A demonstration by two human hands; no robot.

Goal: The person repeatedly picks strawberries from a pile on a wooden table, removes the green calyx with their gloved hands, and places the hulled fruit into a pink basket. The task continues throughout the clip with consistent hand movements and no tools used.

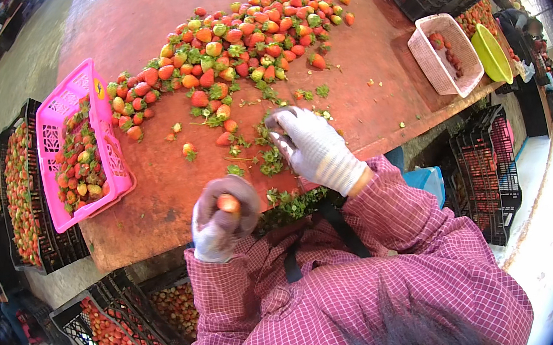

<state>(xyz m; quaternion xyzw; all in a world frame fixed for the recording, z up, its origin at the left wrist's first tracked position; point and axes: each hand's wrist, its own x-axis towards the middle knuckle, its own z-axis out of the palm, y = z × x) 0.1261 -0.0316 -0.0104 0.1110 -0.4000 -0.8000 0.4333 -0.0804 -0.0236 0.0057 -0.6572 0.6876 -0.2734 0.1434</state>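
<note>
My left hand (pixel 224 216), in a stained white knit glove, is closed around a strawberry (pixel 228 203) near the table's front edge. My right hand (pixel 312 141), gloved likewise, is over the table beside cut-off green strawberry caps (pixel 271 160); its curled fingers hide whether anything is between them. Beyond both hands lies a large heap of strawberries (pixel 238 41), many with leaves on. A single strawberry (pixel 189 150) rests apart on the red tabletop (pixel 163 187). More green leaves (pixel 296 204) are gathered at the edge in front of my body.
A pink plastic basket (pixel 115 162) with strawberries stands at the left. At the right are a pale pink basket (pixel 472 68) holding a few fruits and a yellow-green bowl (pixel 492 55). Black crates (pixel 45 203) of strawberries surround the table. A blue container (pixel 427 184) is beside my right sleeve.
</note>
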